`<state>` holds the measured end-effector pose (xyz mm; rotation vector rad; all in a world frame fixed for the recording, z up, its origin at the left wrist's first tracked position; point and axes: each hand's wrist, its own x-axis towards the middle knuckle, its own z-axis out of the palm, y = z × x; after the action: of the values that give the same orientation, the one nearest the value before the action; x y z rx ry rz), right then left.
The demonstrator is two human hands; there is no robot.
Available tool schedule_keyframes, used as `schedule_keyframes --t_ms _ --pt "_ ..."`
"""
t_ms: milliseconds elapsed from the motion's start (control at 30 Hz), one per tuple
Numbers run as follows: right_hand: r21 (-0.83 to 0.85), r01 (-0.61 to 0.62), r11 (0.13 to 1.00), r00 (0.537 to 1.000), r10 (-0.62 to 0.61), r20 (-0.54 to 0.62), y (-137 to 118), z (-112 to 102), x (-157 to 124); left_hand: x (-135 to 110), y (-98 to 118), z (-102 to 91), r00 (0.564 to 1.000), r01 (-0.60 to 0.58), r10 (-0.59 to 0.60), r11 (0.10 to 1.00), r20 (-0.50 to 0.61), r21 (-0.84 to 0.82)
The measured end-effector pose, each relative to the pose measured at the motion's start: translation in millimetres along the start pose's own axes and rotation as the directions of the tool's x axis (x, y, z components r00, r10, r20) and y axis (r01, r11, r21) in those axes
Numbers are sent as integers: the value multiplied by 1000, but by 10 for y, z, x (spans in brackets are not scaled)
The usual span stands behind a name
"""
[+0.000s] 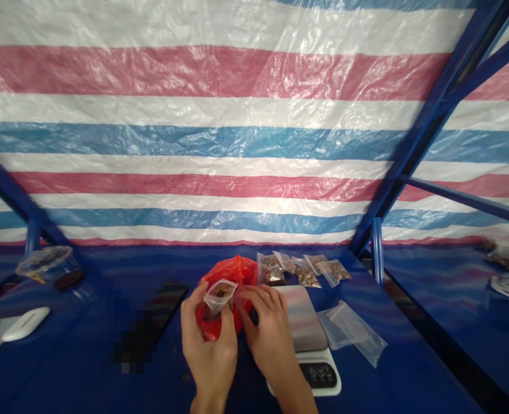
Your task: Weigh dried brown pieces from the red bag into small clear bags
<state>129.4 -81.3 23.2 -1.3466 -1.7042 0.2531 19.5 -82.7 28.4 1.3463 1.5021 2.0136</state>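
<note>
My left hand (209,339) is closed around a small clear zip bag (220,294), thumb in front and fingers behind. The bag's mouth gapes upward, with a little brownish dry material inside. Just to its right, my right hand (265,322) has its fingers curled and drawn together over the red plastic bag (232,267). What its fingertips hold, if anything, is too blurred to make out. The red bag lies crumpled beneath and behind both hands, and its contents are hidden. Partly under my right forearm stands a digital scale (308,322) with a metal plate.
Several filled zip bags (308,276) lie behind the scale. Flat unfilled zip bags (360,330) rest to its right. At left are a dark phone-like slab (170,302), a white case (26,324) and a clear plastic tub (50,267). Blue metal bars (409,146) frame the sides.
</note>
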Motion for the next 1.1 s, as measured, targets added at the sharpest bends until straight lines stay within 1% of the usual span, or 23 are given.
schedule_keyframes --t_ms 67,133,200,267,333,433,500,567,667,733,800,933,1100 --pt "-3 3 1000 1000 -3 -8 -26 51 -7 28 -29 -39 997 -72 70 994 36 85" --pt "32 -23 999 999 24 -41 -36 45 -1 50 -55 -60 990 -131 122 981 68 142" --pt "115 -65 991 995 73 -69 -45 9 12 56 -71 -56 985 -155 141 977 102 145" --pt "217 -108 970 989 127 -75 -55 -27 22 41 -77 -31 980 -156 140 982 144 108" --pt "298 -152 943 980 182 -75 -61 -48 28 5 -75 2 975 -124 109 990 192 68" --pt "395 -209 895 962 260 -80 -58 -72 38 -62 -60 33 963 -45 37 999 266 23" --pt "465 -233 854 953 297 -68 -51 -107 53 -100 -49 38 948 -4 11 1000 318 -21" --pt "528 -250 812 944 325 -53 -45 -156 68 -127 -41 40 937 60 -36 996 347 -59" --pt "601 -286 747 930 367 -14 -37 -216 77 -139 -28 50 930 200 -163 976 329 -82" --pt "637 -312 705 923 384 26 -33 -228 70 -128 -16 58 922 260 -220 961 319 -90" --pt "665 -325 672 916 399 45 -32 -217 59 -111 0 63 916 285 -241 954 322 -96" --pt "706 -337 623 896 444 35 -35 -167 41 -91 27 79 915 304 -262 948 306 -98" --pt "709 -337 619 900 434 49 -36 -146 51 -103 19 125 918 336 -290 931 269 -142"
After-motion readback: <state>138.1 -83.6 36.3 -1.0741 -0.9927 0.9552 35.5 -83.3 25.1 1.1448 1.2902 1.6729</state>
